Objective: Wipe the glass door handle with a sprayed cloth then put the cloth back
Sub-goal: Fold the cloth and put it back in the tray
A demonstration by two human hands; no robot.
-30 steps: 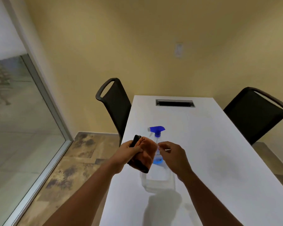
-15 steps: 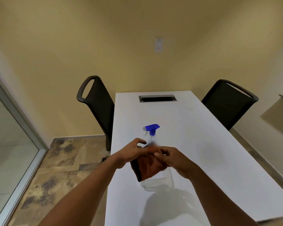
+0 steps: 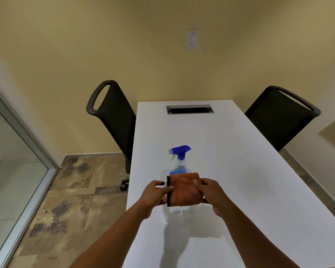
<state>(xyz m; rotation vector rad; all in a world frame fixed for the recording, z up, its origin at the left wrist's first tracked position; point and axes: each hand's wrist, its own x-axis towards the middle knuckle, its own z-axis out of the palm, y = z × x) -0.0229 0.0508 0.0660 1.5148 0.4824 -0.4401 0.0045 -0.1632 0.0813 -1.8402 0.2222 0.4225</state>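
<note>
Orange cloth [image 3: 184, 189] with a black edge strip along its left side: being held folded flat, roughly square, above the near part of the white table [image 3: 240, 171]. Not touching the tabletop as far as can be seen; a soft shadow is falling on the surface below it.

Left hand [image 3: 155, 194] is pinching the cloth's left, black-trimmed edge, thumb on top, fingers curled underneath. Right hand [image 3: 211, 192] is gripping the right edge the same way, thumb lying over the front face, fingertips wrapping behind. Both hands are closed on the fabric, stretching it between them. Both forearms are bare, reaching in from the bottom of the view.

Spray bottle [image 3: 179, 161]: standing upright on the table just behind the cloth, clear body, blue trigger head, nozzle pointing left. Its lower part is hiding behind the cloth; some blue is showing in the body just above the cloth's top edge.

Further out: a grey cable slot [image 3: 190, 109] is sitting in the table's far end. One black chair [image 3: 114, 117] is standing at the table's left side, another black chair [image 3: 278, 115] at the right. Glass panel [image 3: 8, 155] with metal frame is running along the left. Wall plate [image 3: 192, 40] on the yellow wall behind.
</note>
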